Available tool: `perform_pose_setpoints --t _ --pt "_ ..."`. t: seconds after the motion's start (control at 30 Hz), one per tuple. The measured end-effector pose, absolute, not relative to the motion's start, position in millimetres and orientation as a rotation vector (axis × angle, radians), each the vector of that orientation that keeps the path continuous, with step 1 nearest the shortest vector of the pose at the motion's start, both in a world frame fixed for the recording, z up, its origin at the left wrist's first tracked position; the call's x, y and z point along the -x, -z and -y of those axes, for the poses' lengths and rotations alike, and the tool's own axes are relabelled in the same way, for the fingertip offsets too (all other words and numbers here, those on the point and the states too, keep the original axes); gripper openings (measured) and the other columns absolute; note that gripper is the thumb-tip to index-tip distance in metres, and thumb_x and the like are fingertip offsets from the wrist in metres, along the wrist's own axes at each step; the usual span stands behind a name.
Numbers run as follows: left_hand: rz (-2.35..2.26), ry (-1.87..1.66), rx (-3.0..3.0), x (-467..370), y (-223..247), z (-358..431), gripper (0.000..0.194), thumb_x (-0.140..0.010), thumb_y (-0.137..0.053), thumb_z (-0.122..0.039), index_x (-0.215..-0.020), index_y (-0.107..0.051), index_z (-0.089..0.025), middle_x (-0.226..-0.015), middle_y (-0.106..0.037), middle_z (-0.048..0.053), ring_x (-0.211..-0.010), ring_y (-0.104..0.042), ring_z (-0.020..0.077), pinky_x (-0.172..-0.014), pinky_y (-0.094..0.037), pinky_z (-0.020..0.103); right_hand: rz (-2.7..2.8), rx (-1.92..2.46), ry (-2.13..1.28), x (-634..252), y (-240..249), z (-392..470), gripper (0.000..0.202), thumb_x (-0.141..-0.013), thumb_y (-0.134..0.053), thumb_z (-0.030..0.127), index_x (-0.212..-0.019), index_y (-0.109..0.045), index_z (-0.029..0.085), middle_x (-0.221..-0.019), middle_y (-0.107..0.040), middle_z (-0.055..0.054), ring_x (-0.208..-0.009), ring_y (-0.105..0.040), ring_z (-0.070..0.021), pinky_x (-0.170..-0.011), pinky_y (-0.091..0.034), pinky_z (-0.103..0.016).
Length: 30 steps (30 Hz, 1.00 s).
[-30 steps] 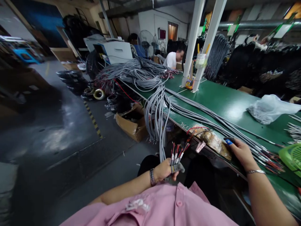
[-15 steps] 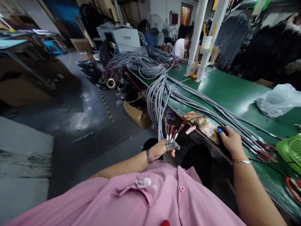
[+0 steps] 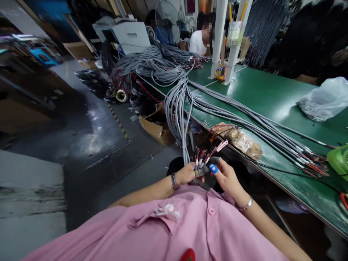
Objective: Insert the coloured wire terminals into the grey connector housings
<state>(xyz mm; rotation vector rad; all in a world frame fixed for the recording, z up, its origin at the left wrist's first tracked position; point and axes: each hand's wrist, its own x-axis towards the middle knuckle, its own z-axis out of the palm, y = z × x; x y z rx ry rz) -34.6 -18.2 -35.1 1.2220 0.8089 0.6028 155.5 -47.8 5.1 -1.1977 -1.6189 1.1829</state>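
Observation:
My left hand is closed around several grey cables just below their stripped ends, where red, dark and other thin wires fan out above white bands. My right hand is right beside it, thumb and forefinger drawn together at these ends; whatever is between them is hidden. Its thumb has a blue covering, and grey coverings show on fingers of both hands. From the held ends, the grey cables rise in a loop over the table edge. A pale pink strip with holes lies just above my right hand.
More grey cables stretch along the green table, beside a plastic-wrapped block. A larger cable heap lies farther back. Cardboard box stands under the edge. Plastic bag and green basket-like object are right. A person sits beyond.
My right hand has left the wrapped block on the table edge and moved left to the cable ends. The left hand keeps its grip on the cables. The view has shifted slightly.

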Motion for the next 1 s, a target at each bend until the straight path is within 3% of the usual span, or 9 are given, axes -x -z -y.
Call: perform_pose_setpoints --t 0.07,0.17,0.3,0.5,0.6,0.7,0.87,1.0 --pt "-0.808 -0.570 -1.210 35.3 41.2 16.1 0.050 -0.076 -0.066 -0.060 -0.065 -0.066 -0.011 -0.058 -0.064 0.005 -0.053 -0.056 0.0104 -0.056 -0.044 0.022 1.533 1.169 -1.250 -149.0 1.7 36.7 0.032 -0.089 -0.056 0.046 -0.107 -0.059 0.020 -0.072 -0.062 -0.001 -0.062 -0.054 -0.0143 -0.059 -0.045 -0.026" --pt "-0.786 -0.545 -1.185 37.7 45.8 15.2 0.051 -0.074 -0.068 -0.060 -0.065 -0.068 -0.009 -0.059 -0.066 0.007 -0.054 -0.058 0.0116 -0.057 -0.046 0.022 1.502 1.155 -1.261 -143.5 2.5 26.1 0.028 -0.088 -0.057 0.046 -0.093 -0.062 0.019 -0.072 -0.060 0.000 -0.063 -0.052 -0.0135 -0.059 -0.043 -0.026" --pt "-0.707 -0.572 -1.095 43.1 47.3 16.7 0.048 -0.069 -0.075 -0.055 -0.084 -0.072 -0.010 -0.072 -0.072 0.010 -0.066 -0.067 0.0180 -0.068 -0.053 0.030 1.534 1.151 -1.289 -146.6 3.0 26.5 0.029 -0.088 -0.058 0.045 -0.079 -0.059 0.018 -0.065 -0.056 0.001 -0.058 -0.047 -0.0115 -0.054 -0.038 -0.024" --pt "-0.771 -0.940 -0.903 67.1 38.8 12.6 0.048 -0.074 -0.071 -0.054 -0.091 -0.072 -0.009 -0.078 -0.074 0.013 -0.071 -0.070 0.0217 -0.069 -0.055 0.032 1.697 1.122 -1.314 -181.2 8.8 37.3 0.024 -0.090 -0.056 0.041 -0.082 -0.061 0.019 -0.066 -0.058 0.000 -0.056 -0.047 -0.0118 -0.053 -0.038 -0.025" --pt "-0.751 -1.084 -0.827 84.4 27.0 10.3 0.047 -0.077 -0.068 -0.054 -0.093 -0.071 -0.010 -0.065 -0.069 0.008 -0.052 -0.063 0.0153 -0.053 -0.049 0.025 2.027 1.106 -1.197 -188.7 10.5 43.0 0.021 -0.092 -0.053 0.035 -0.084 -0.064 0.019 -0.074 -0.062 -0.004 -0.066 -0.053 -0.0150 -0.064 -0.043 -0.028" --pt "-0.701 -1.175 -0.809 89.5 14.0 10.6 0.039 -0.080 -0.066 -0.050 -0.087 -0.071 -0.012 -0.048 -0.055 -0.001 -0.035 -0.044 0.0067 -0.041 -0.035 0.020 2.179 1.100 -1.139 -180.1 12.9 46.0 0.021 -0.092 -0.052 0.033 -0.083 -0.064 0.019 -0.077 -0.063 -0.005 -0.070 -0.056 -0.0164 -0.068 -0.045 -0.030" --pt "-0.863 -1.100 -0.890 60.4 3.2 8.9 0.034 -0.071 -0.077 -0.041 -0.088 -0.072 -0.012 -0.070 -0.065 0.004 -0.051 -0.051 0.0079 -0.043 -0.028 0.020 1.750 1.092 -1.308 -154.6 9.2 39.4 0.024 -0.088 -0.058 0.042 -0.084 -0.063 0.019 -0.075 -0.062 -0.003 -0.064 -0.054 -0.0140 -0.060 -0.046 -0.027" --pt "-0.851 -0.839 -1.148 34.7 3.4 7.1 0.038 -0.075 -0.073 -0.045 -0.092 -0.073 -0.011 -0.064 -0.061 0.001 -0.050 -0.041 0.0060 -0.047 -0.030 0.021 1.277 1.117 -1.503 -144.3 1.6 33.6 0.030 -0.081 -0.066 0.047 -0.090 -0.059 0.019 -0.069 -0.062 0.000 -0.051 -0.050 -0.0103 -0.049 -0.042 -0.025"
